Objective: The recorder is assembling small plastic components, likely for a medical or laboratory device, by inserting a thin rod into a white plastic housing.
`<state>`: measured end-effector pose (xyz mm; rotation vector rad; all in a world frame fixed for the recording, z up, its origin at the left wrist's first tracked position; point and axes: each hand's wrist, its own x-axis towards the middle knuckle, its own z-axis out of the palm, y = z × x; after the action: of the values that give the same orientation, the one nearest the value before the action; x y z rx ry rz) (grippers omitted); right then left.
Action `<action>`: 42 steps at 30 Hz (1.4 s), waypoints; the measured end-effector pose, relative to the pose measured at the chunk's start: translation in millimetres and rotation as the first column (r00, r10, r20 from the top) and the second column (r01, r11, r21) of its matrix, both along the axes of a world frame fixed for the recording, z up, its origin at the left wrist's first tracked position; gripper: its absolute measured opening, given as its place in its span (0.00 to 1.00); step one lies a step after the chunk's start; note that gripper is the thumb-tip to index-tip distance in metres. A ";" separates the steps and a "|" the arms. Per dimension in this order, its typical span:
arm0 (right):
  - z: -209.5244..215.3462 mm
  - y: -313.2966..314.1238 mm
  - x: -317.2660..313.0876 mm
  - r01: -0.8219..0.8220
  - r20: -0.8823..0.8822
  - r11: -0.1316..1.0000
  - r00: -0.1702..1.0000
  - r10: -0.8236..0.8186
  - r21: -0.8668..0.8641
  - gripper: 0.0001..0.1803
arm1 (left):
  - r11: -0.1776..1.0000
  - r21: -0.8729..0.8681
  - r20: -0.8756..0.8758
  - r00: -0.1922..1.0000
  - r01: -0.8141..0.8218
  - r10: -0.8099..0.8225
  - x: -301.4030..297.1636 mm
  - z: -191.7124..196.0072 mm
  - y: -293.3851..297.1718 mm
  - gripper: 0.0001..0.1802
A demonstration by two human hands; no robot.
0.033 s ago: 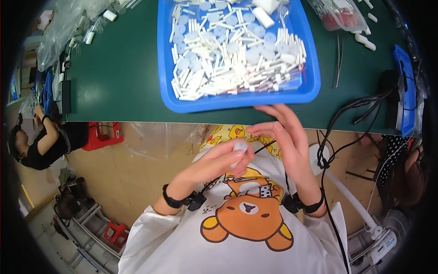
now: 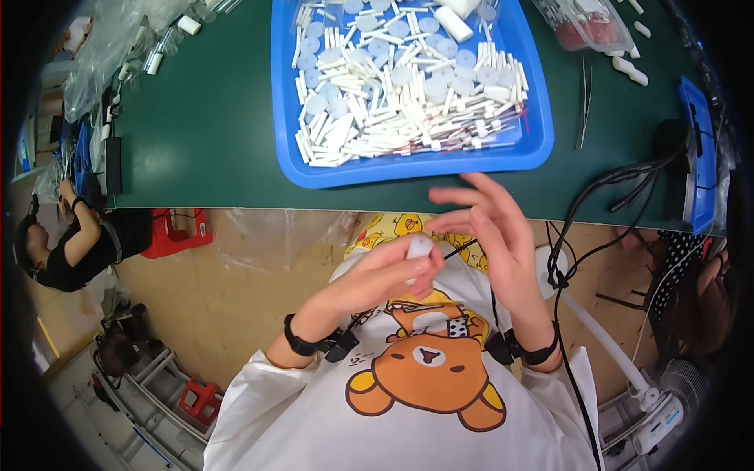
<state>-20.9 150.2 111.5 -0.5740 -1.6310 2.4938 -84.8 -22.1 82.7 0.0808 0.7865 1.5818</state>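
My left hand (image 2: 375,276) is closed around a small whitish, translucent piece (image 2: 419,248) with a rounded top; the fingers hide its lower part. Beside it, my right hand (image 2: 501,239) is held with its fingers apart and nothing between them. Its fingertips are just short of the near rim of a blue tray (image 2: 393,176). Inside the tray lie many short white sticks (image 2: 357,145), pale bluish discs (image 2: 435,88) and thin metal-looking rods with white pieces on them (image 2: 479,141). A white roll (image 2: 453,25) rests towards the tray's far side.
Tweezers (image 2: 584,106) lie on the green table (image 2: 196,118) right of the tray. A clear container (image 2: 585,31) stands behind them, with white plugs (image 2: 628,71) alongside. Black cables (image 2: 585,196) hang over the table edge. Clear plastic bags (image 2: 102,59) lie far left. Another person (image 2: 78,235) sits left.
My right fingertips have drawn slightly back from the tray rim. The tray sits a touch farther away. My left hand with the whitish piece has shifted slightly right.
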 end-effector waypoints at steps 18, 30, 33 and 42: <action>-27.0 -39.1 40.4 0.042 0.245 0.935 0.968 0.049 -0.353 0.24 | 0.996 0.012 -0.159 0.984 0.085 -0.082 15.9 -6.5 24.6 0.09; -28.7 -43.5 24.0 0.019 0.305 0.968 0.951 0.061 -0.252 0.23 | 0.994 -0.112 -0.080 0.996 0.015 -0.024 8.9 -12.8 26.8 0.17; -22.9 -45.7 18.4 0.075 0.349 0.953 0.936 0.034 -0.295 0.20 | 0.995 -0.095 0.051 0.999 0.006 -0.001 8.1 -18.8 23.9 0.16; -27.6 -50.5 4.5 0.180 0.417 0.915 0.909 -0.014 -0.362 0.17 | 0.973 -0.228 0.194 0.981 0.021 0.024 -9.0 -8.1 28.9 0.14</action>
<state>-16.4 99.6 83.9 -1.2679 -1.1419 2.7716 -93.8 6.8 74.6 -0.2400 0.8082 1.4639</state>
